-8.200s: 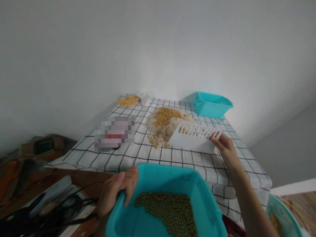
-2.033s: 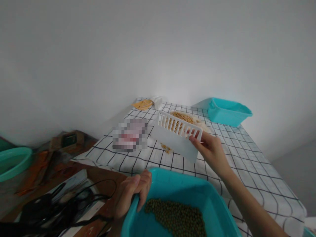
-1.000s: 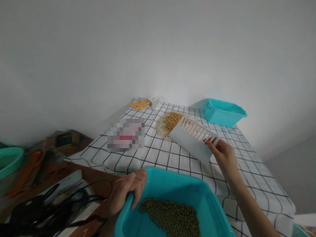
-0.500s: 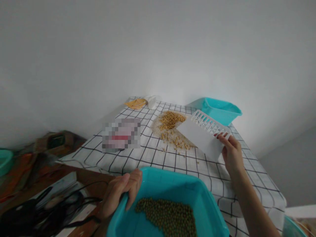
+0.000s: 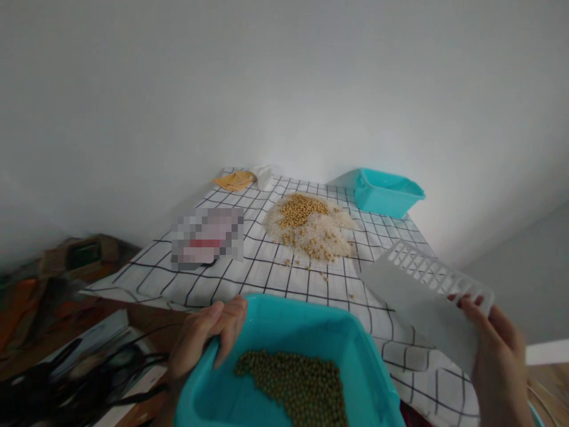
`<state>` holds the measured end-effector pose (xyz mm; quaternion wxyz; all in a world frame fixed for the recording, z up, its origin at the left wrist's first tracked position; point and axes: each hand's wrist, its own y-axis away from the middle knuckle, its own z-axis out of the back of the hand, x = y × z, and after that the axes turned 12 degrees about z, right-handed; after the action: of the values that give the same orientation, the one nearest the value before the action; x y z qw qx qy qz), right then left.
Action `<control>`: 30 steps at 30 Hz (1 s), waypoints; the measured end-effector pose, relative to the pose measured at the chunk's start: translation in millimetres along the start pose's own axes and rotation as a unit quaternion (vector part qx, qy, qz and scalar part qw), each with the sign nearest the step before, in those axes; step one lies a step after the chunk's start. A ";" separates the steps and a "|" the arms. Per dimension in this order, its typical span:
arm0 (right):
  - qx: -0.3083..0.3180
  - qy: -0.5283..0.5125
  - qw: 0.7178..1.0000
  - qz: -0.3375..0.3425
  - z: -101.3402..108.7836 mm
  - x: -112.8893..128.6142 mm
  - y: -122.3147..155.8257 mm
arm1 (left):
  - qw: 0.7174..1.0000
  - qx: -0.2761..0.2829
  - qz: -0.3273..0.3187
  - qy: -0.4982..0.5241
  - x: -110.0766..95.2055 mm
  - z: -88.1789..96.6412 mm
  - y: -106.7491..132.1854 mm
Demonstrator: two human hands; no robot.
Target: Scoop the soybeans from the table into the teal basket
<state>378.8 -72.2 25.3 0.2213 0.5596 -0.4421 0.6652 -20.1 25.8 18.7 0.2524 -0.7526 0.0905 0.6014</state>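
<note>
My left hand (image 5: 216, 326) is closed over the left rim of a turquoise plastic basin (image 5: 302, 317), held at the table's near edge. Greenish-brown beans (image 5: 297, 379) lie on the basin's floor. In my right hand (image 5: 495, 338) is a flat white plastic sheet with a slotted edge (image 5: 418, 296), gripped by that slotted side and held over the table's right front. Farther back, a pile of yellow soybeans (image 5: 302, 209) lies on and beside white rice-like grains (image 5: 322, 231), with a few loose beans in front.
A second turquoise basin (image 5: 386, 193) stands at the back right of the checked tablecloth (image 5: 249, 267). At the back left lie a yellow cloth (image 5: 235, 180) and a white crumpled item (image 5: 264, 177). A blurred-out object (image 5: 207, 237) is on the left. Black cables and boxes (image 5: 102, 367) fill the lower left.
My right hand has drawn the white sheet away from the pile, to the right and nearer to me, uncovering the grains. My left hand still grips the basin.
</note>
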 end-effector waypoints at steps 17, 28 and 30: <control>0.239 -0.031 0.969 -0.051 -75.5 4.3 9.9 | 0.999 -0.024 -0.031 -0.028 -4.9 -7.0 -0.4; 0.382 -0.089 0.908 -0.145 -98.3 16.6 -6.9 | 0.997 -0.063 -0.031 -0.031 -9.9 -14.1 -1.6; 0.389 -0.091 0.906 -0.137 -100.4 17.0 -5.9 | 0.997 -0.057 -0.029 -0.040 -9.9 -12.8 -2.3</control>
<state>323.6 11.3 45.0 0.0337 0.7145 -0.0853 0.6936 -10.7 19.8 30.7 0.2298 -0.7436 0.0247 0.6274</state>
